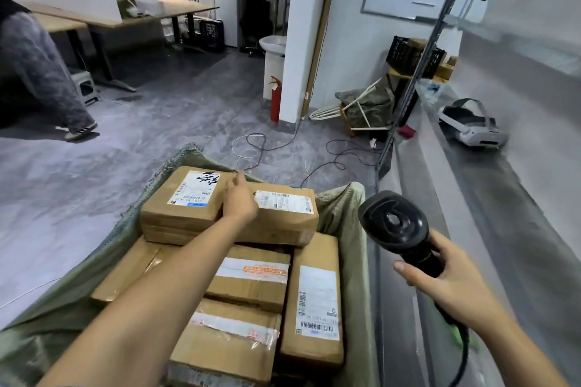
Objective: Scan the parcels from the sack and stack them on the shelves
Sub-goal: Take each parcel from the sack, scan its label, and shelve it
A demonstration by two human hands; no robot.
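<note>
A green woven sack [342, 207] lies open in front of me, full of several brown cardboard parcels. My left hand [240, 201] rests on top of the stack, between a parcel with a white label and black scrawl [182, 198] and a second labelled parcel [283, 214], fingers down over their far edges. Lower in the sack lie a taped parcel [251, 280] and an upright labelled one [314, 302]. My right hand [452, 286] grips a black barcode scanner [396, 226], its head raised to the right of the sack. Grey metal shelves [471, 198] run along the right.
A white headset [471, 126] sits on the shelf. Cables [283, 151] trail across the grey floor beyond the sack. A red fire extinguisher [276, 100] stands by a white pillar. Another person's legs [47, 82] are at the far left, near desks.
</note>
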